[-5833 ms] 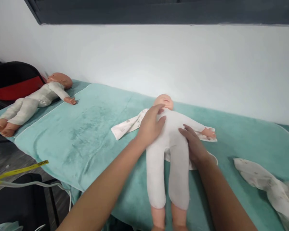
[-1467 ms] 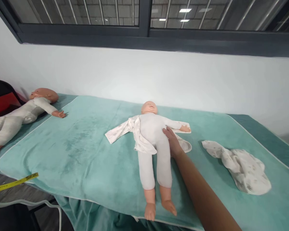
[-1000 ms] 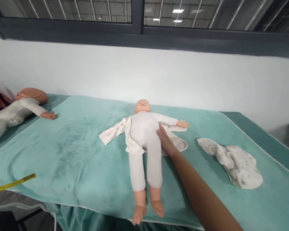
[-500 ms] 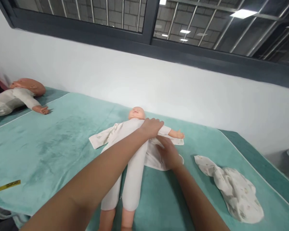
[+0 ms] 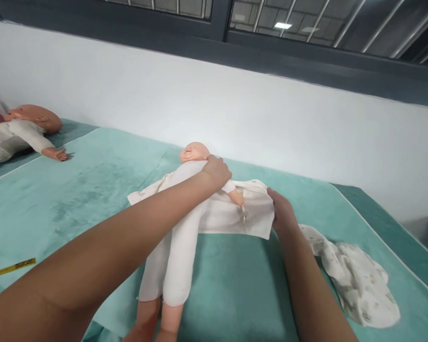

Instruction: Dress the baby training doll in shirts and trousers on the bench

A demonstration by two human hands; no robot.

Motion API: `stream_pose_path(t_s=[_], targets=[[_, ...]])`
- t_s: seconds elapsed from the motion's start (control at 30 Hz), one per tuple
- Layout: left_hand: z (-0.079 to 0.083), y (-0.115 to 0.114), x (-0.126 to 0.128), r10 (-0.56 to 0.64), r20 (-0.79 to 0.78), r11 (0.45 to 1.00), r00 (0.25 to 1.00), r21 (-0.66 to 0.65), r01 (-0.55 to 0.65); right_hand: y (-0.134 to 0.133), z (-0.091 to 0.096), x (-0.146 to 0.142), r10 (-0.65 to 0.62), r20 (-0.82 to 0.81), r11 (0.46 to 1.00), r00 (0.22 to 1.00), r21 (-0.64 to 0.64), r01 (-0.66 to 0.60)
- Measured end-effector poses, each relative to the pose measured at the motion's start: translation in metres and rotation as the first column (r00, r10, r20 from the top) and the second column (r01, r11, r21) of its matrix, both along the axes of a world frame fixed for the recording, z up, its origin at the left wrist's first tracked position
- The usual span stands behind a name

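A baby doll (image 5: 185, 256) in white body fabric lies face up on the green padded cover, tipped a little to the left, with its head toward the wall. My left hand (image 5: 217, 172) is wrapped round the doll's shoulder and upper arm on the right side. Beneath the doll spreads a white baby shirt (image 5: 224, 218), one sleeve reaching out to the left. At the shirt's right end, my right hand (image 5: 282, 209) pinches its edge and holds it stretched out. The doll's forearm hangs over the shirt; my left forearm hides part of its torso.
Crumpled printed white baby clothing (image 5: 360, 285) lies on the right of the green cover (image 5: 92, 190). A second doll (image 5: 24, 135) rests at the far left. A yellow strip (image 5: 10, 268) is near the left front edge. The white wall (image 5: 235, 109) stands behind.
My right hand has moved right and pulled the shirt's side out from beside the doll. My left hand has tipped the doll to the left, and its arm has come down.
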State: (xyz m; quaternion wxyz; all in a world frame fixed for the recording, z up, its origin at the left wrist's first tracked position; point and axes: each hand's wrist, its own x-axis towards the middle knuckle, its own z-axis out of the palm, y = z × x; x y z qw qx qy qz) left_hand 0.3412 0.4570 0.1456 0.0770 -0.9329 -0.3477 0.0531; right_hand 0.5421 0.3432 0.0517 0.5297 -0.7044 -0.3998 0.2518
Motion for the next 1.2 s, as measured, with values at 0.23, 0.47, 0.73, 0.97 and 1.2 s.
stream_pose_path(t_s=[0.23, 0.47, 0.73, 0.97, 1.2], targets=[[-0.026, 0.001, 0.031, 0.170, 0.235, 0.983, 0.957, -0.108, -0.148, -0.016, 0.039, -0.022, 0.201, -0.535, 0.980, 0.820, 0.099, -0.175], [-0.026, -0.002, 0.026, 0.063, 0.538, 0.937, 0.840, -0.323, 0.136, -0.021, 0.071, -0.081, 0.495, -0.379, 0.869, 0.782, 0.201, -0.452], [-0.010, 0.030, -0.072, 0.154, 0.698, 0.974, 0.700, -0.226, 0.012, -0.037, 0.071, -0.157, 0.574, 0.252, 0.811, 0.779, -0.045, -0.583], [-0.048, -0.005, -0.144, 0.481, 0.555, 0.876, 0.678, -0.266, -0.403, -0.042, 0.054, -0.151, 0.338, 0.396, 0.925, 0.854, 0.026, -0.379], [-0.043, -0.011, -0.145, 0.660, 0.550, 0.739, 0.512, -0.598, -0.310, 0.014, 0.052, -0.150, 0.228, 0.497, 0.945, 0.837, 0.094, -0.313]])
